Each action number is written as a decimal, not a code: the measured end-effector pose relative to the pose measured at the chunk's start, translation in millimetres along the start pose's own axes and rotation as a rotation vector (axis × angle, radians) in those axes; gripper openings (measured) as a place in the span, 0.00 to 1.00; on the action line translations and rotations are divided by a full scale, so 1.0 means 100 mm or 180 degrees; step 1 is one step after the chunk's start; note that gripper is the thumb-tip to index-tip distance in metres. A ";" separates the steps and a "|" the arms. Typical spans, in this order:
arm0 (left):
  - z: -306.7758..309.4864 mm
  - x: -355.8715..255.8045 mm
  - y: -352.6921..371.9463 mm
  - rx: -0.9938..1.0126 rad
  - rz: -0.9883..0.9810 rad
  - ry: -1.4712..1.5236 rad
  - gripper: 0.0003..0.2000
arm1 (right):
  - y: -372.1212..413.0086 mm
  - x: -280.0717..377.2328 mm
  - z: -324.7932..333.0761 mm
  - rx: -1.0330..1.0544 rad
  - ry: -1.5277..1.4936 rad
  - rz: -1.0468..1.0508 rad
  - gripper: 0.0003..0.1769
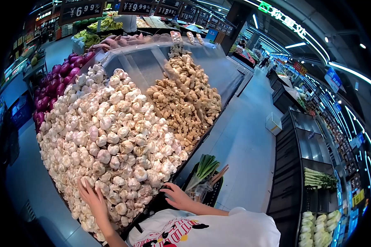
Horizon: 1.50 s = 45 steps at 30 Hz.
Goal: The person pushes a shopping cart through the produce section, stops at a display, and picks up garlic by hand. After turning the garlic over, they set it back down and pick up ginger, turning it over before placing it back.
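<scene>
A large heap of garlic bulbs (107, 136) fills the near part of the display. My left hand (92, 199) rests on the bulbs at the lower left, fingers spread, with one bulb under or beside the fingertips; no firm hold shows. At the heap's lower right edge is my right hand (178, 196), fingers apart and holding nothing, near the dark rim of the display. Behind the garlic, to the right, lies a pile of ginger (189, 94). Purple onions (53, 88) border the garlic on the left.
Right of my right hand stands a dark basket (212, 193) with green leafy stalks (206, 166) in it. A black shelf unit (282, 164) with vegetables runs down the right side. A white box (273, 124) sits on the aisle floor. Price signs hang above.
</scene>
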<state>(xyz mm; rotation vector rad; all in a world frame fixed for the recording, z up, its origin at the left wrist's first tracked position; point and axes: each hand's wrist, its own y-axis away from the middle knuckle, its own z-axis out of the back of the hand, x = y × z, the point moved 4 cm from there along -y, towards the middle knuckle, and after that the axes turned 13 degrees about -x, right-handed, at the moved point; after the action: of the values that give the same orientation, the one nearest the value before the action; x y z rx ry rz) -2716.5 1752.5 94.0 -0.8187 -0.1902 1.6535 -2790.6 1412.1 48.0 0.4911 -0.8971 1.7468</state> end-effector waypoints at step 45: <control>-0.54 -0.63 0.71 0.0589 -0.0869 -0.0310 0.28 | 2.70 -1.76 0.24 0.1066 0.0423 -0.2858 0.15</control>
<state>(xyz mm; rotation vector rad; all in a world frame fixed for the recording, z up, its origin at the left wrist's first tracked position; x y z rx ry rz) -2739.0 1659.4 40.9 -0.5468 -0.2041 1.4298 -2981.6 1242.7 -149.5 0.8287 -0.1996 1.0663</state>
